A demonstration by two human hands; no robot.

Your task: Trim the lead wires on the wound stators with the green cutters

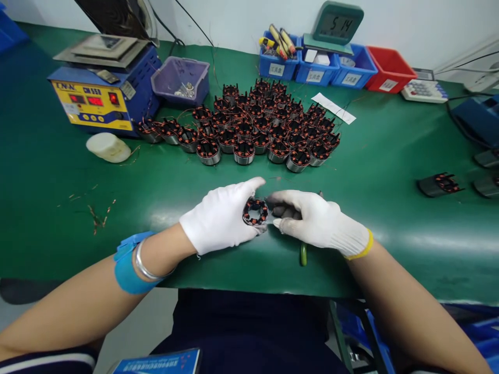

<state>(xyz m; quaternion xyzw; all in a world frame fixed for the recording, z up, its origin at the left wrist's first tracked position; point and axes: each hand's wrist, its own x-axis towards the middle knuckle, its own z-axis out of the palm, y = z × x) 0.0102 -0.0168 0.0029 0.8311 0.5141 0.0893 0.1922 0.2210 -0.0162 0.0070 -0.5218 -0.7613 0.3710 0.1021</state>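
Observation:
My left hand [224,215], in a white glove, is closed around a small motor stator [245,212], a ring with copper windings and black insulation. Its open centre faces up toward me. Close to the stator's right side is my right hand [312,215], in a white glove with dark-stained fingertips. Its fingers are loosely bent, with a gap between thumb and forefinger and nothing visible in it. A green handle [303,254] of some tool sticks out below the right hand; the rest of that tool is mostly hidden.
Many wound stators [244,150] stand grouped behind my hands. A blue-yellow powered unit [97,106], a purple bin [181,78] and a white round block [108,147] are at left. Blue bins [276,68] and a red bin [390,67] line the back. More stators [438,185] stand right.

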